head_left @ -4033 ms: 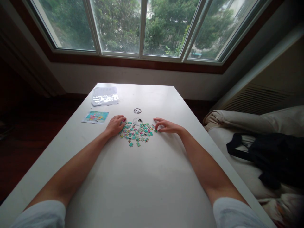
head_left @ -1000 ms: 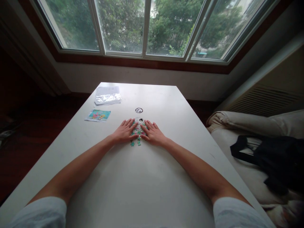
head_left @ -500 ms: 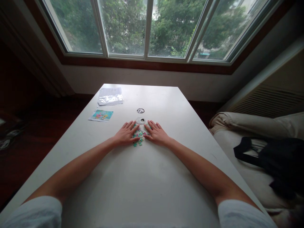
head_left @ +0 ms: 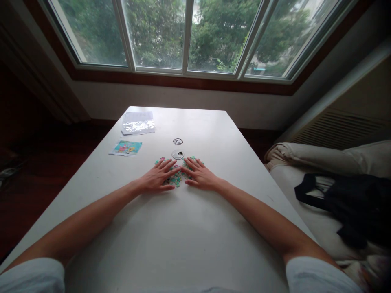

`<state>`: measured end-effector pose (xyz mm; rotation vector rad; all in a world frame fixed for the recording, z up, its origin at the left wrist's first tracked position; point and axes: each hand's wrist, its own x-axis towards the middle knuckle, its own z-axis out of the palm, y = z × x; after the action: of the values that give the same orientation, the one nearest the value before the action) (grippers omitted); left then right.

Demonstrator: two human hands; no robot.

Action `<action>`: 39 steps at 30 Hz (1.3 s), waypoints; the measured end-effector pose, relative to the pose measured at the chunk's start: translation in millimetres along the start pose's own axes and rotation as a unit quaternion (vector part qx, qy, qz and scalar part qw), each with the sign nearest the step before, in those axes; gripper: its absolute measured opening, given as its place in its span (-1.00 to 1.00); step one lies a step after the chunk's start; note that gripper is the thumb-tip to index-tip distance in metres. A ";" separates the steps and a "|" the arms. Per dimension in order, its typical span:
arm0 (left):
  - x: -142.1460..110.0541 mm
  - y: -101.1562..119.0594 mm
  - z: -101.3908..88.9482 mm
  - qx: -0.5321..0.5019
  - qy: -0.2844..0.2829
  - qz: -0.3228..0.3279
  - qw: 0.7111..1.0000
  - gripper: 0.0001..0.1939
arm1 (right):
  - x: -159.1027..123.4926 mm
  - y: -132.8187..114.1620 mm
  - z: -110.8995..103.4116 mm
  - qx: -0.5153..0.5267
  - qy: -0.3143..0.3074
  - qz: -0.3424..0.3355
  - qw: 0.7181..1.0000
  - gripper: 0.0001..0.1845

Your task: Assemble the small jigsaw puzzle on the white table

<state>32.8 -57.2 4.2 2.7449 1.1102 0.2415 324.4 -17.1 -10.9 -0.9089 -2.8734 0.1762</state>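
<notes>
Small green and pink jigsaw pieces (head_left: 174, 180) lie spread on the white table (head_left: 180, 232), partly hidden under both hands. My left hand (head_left: 157, 177) rests palm down over the left part of the pieces, its fingers spread. On the right part lies my right hand (head_left: 200, 174), also flat with fingers apart. Just beyond the fingertips is a round grommet (head_left: 177, 154) set in the tabletop, with a second dark-rimmed disc (head_left: 177, 141) behind it. To the left lies a colourful picture sheet (head_left: 126, 148), apart from the hands.
A clear plastic bag with papers (head_left: 139, 123) lies at the table's far left. Beyond the table is a window (head_left: 183, 73). On the right stands a beige sofa (head_left: 308, 154) with a black bag-like item (head_left: 357, 207) on it.
My hands have moved over the pieces, the left one outward and slightly nearer me. The pieces now spread wider, showing beyond the fingertips of both hands. The view has shifted slightly.
</notes>
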 end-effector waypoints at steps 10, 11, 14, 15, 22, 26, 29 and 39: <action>-3.0 -25.8 -2.7 -0.003 -0.033 0.065 0.997 -0.17 | 1.3 7.5 -2.4 -0.034 -0.023 -0.007 0.999 -0.20; -2.6 -27.1 -2.0 -0.003 -0.034 0.065 0.997 -0.17 | 1.5 8.5 -2.2 -0.036 -0.027 -0.004 0.999 -0.19; -0.9 -28.2 -1.5 0.001 -0.046 0.066 0.997 -0.16 | 1.9 10.5 -1.7 -0.037 -0.033 -0.001 0.999 -0.18; -0.4 -27.9 -1.6 0.002 -0.051 0.066 0.997 -0.16 | 2.1 11.0 -1.6 -0.036 -0.033 -0.001 0.999 -0.18; 2.6 -20.1 0.8 0.006 -0.046 0.061 0.997 -0.17 | -0.6 14.6 -0.7 -0.016 -0.027 0.015 0.999 -0.20; 5.3 -15.1 3.4 0.015 -0.039 0.054 0.998 -0.18 | -6.0 16.2 -1.1 0.011 0.000 0.028 1.000 -0.24; 6.8 -13.0 4.7 0.022 -0.041 0.046 0.998 -0.18 | -8.6 16.2 -1.8 0.024 0.011 0.031 0.999 -0.31; 6.8 -10.6 5.4 0.028 -0.048 0.037 0.998 -0.18 | -6.7 16.8 -0.4 0.005 0.006 0.017 1.000 -0.36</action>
<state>31.6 -45.5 -2.8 2.8165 1.0071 0.0878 339.4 -7.3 -13.5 -0.9544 -2.8454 0.1882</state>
